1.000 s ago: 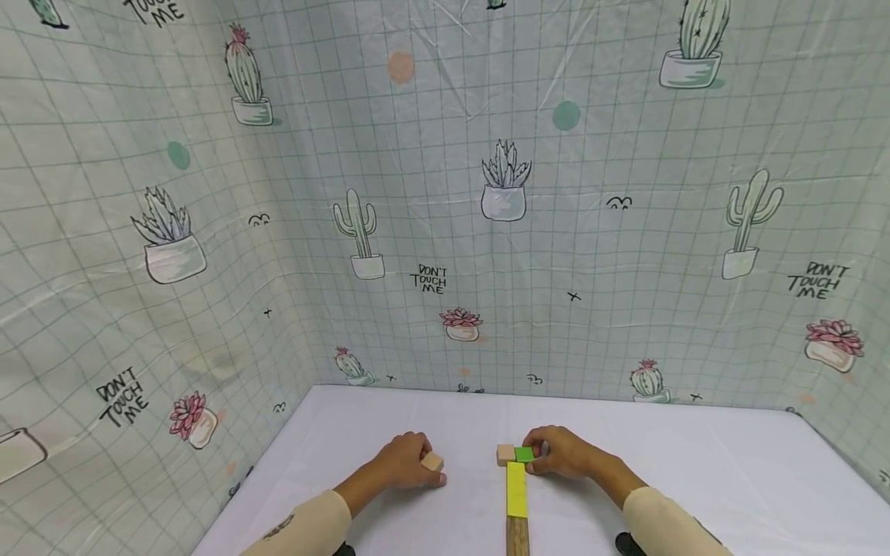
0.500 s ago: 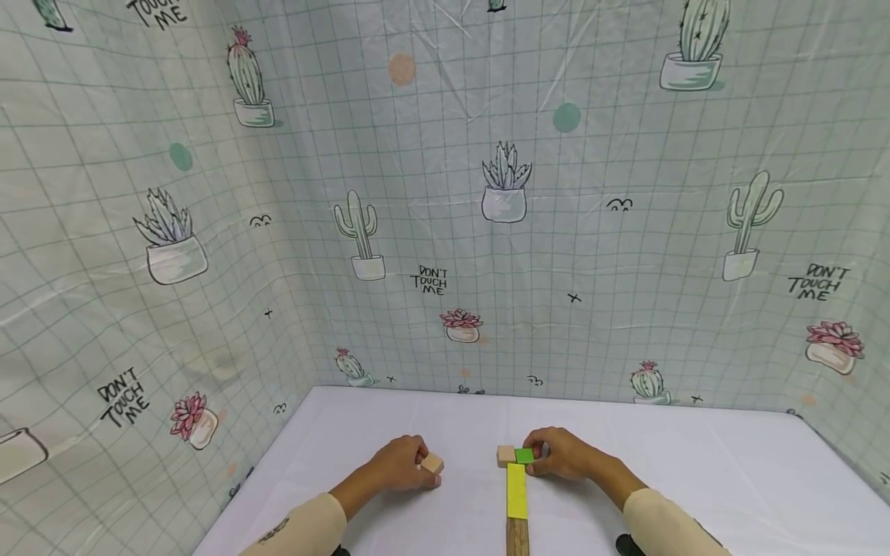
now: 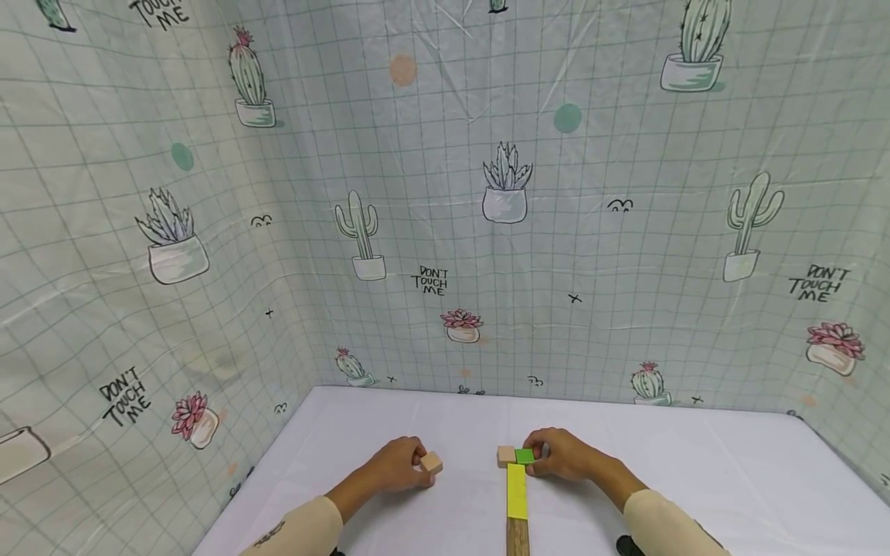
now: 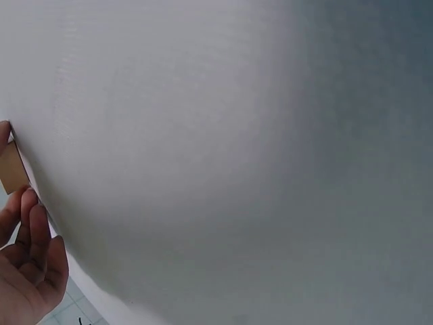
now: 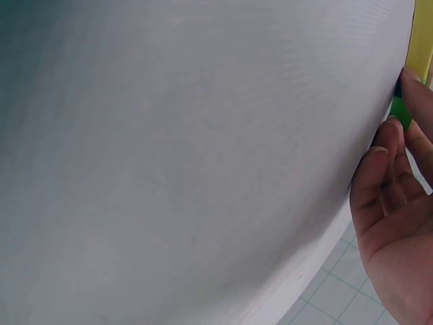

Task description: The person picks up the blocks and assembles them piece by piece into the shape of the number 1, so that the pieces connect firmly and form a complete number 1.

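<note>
At the left of the head view, my left hand (image 3: 398, 465) pinches a plain wooden cube (image 3: 432, 462) low over the white table, with thumb and forefinger on it. The left wrist view catches the same wooden cube (image 4: 12, 168) at its left edge. My right hand (image 3: 565, 454) holds a green block (image 3: 524, 455) between thumb and fingers. Against that block's left side sits another plain wooden block (image 3: 506, 456). Just nearer to me, a yellow block (image 3: 517, 490) lies lengthwise below the pair. A brown wood-grained block (image 3: 518, 537) continues the line toward me, cut off by the frame.
The white-covered table (image 3: 695, 471) extends on both sides of the blocks. Behind it and at the sides hangs a curtain (image 3: 528, 324) with a grid and cactus print.
My left thumb has drawn in toward the wooden cube, and the left hand has shifted slightly left. The right hand and the row of blocks look unmoved.
</note>
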